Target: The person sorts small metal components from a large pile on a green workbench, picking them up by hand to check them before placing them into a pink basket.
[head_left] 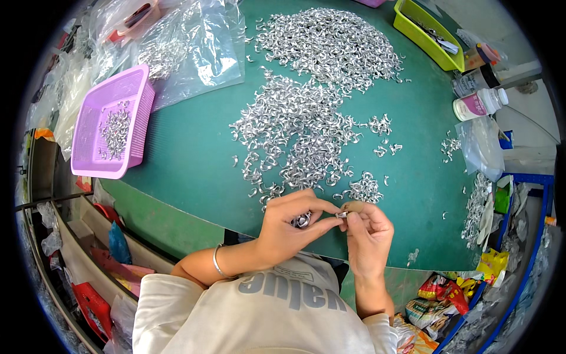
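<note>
Reckoned from the small silver piece [342,215] at the fingertips, the lilac basket [140,121] stands between nine and ten o'clock, on the table [194,150], with loose silver pieces [115,133] scattered over its floor. Farther out, toward half past ten, is a small pinkish tub [141,28] with a dark-handled thing inside. A clear plastic bag [215,50] lies toward eleven, more silver pieces showing at its left. At one o'clock the lime-green tray [420,40] contains dark and metallic items too small to tell; near two stands a white bottle [471,106], its contents hidden.

Among the rest, the left hand [282,227] is at nine o'clock, fingers curled around several pieces, thumb and forefinger tips closed at the small silver piece. The nearer heap [298,133] spreads toward eleven, its lower edge just beyond that hand; the far heap [330,44] is at twelve. A small cluster [364,189] sits near, at one o'clock, directly in front of the right hand [370,233], which pinches the same piece between thumb and forefinger at four. A strip of pieces [475,215] lies at three.
</note>
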Tool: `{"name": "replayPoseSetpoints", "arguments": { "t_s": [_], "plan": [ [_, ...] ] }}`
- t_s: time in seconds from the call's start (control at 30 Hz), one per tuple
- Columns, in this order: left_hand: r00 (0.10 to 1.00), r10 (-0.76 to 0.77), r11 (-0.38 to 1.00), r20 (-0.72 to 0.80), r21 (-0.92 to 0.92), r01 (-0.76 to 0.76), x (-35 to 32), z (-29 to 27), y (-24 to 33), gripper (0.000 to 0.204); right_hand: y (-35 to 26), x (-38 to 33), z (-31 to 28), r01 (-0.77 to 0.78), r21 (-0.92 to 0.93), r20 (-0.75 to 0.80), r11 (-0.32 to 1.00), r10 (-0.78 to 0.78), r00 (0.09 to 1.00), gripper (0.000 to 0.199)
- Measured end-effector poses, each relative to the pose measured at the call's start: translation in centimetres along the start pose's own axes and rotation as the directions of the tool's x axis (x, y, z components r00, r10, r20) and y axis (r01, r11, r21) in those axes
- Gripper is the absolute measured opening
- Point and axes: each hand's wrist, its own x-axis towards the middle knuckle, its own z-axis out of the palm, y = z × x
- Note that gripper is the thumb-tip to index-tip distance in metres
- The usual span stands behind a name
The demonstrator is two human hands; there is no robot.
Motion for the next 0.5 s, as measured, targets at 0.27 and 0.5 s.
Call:
{"name": "replayPoseSetpoints", "arguments": {
  "t_s": [0.27,0.5],
  "plan": [
    [0.997,-0.068,0.995,0.037,-0.075,0.07,-0.01,-0.23,0.39,0.014,0.22,-0.32,0.33,0.093,-0.066,-0.006,0.993,-0.094,0.996,0.009],
    [0.994,-0.079,0.992,0.073,-0.094,0.086,-0.18,-0.38,0.51,0.015,0.14,-0.35,0.45,0.154,-0.116,0.007,0.981,-0.154,0.988,0.007]
  ]
}}
